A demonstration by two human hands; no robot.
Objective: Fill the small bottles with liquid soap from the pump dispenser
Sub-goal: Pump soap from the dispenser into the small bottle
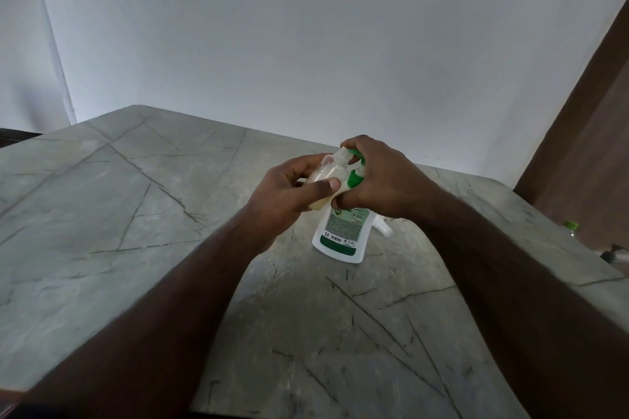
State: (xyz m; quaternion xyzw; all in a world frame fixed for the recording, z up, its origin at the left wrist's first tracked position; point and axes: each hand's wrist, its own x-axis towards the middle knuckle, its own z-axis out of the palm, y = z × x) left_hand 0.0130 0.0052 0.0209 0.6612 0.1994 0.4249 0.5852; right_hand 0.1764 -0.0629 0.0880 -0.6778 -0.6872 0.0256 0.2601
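A white pump dispenser point(340, 235) with a green label and green pump head stands on the marble table point(136, 214). My right hand point(377, 180) lies over the pump head, fingers wrapped around it. My left hand point(289, 190) holds a small clear bottle point(332, 168), tilted, with its open neck at the green nozzle. Pale yellowish liquid shows in the bottle's lower part. Behind the dispenser lies another small clear bottle point(383, 228), mostly hidden by my right wrist.
The table meets a white wall at the back. A brown door or panel point(585, 146) stands at the right. Past the table's right edge sits a bottle with a green cap point(571, 225).
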